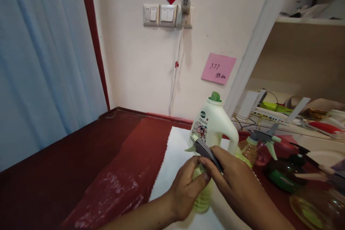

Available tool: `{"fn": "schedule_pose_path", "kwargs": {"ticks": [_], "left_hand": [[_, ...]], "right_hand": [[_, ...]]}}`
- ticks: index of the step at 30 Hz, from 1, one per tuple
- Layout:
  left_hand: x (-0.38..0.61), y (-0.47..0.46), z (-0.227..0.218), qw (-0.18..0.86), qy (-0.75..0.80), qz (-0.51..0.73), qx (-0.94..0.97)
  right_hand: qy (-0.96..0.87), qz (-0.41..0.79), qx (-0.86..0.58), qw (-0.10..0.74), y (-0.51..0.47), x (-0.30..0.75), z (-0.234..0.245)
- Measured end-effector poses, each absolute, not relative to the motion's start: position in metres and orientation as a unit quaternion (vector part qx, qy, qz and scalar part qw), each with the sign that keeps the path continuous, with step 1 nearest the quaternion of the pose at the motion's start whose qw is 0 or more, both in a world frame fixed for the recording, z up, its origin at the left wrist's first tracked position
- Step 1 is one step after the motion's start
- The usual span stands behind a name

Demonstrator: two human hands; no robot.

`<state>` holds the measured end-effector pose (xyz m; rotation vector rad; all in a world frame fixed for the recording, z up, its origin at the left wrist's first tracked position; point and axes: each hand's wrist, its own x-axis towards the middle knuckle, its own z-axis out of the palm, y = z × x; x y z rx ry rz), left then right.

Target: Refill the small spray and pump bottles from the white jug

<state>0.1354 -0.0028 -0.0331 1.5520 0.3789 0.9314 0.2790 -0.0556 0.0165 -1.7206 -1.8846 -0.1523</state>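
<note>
A clear spray bottle [202, 201] with yellowish liquid stands on a white sheet [169, 161]. Around its neck my left hand [185, 187] is closed, fingers and thumb wrapped on the bottle. My right hand [226, 169] grips the grey trigger sprayer head [206, 150] at the bottle's top; its pale nozzle points up and left. Whether the head is seated on the neck is hidden by my fingers. Just behind stands a large pale green jug [215, 118] with a handle and a picture label. Its mouth shows a green piece [215, 96] sitting in it.
Right of the jug is another spray bottle [249, 149] with a grey head. Farther right are a dark green pump bottle [285, 172] and a container of yellow liquid [309, 208]. Clear plastic film [121, 187] covers part of the dark red tabletop [54, 172]. Shelves [309, 21] rise at right.
</note>
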Motion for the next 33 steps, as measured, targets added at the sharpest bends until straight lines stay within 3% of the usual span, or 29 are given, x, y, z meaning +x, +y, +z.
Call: {"fn": "schedule_pose_path", "kwargs": {"ticks": [33], "left_hand": [[0.1352, 0.0014, -0.0369, 0.623, 0.17, 0.391, 0.655]], "right_hand": [[-0.701, 0.002, -0.64, 0.315, -0.0492, 0.277, 0.0166]]}}
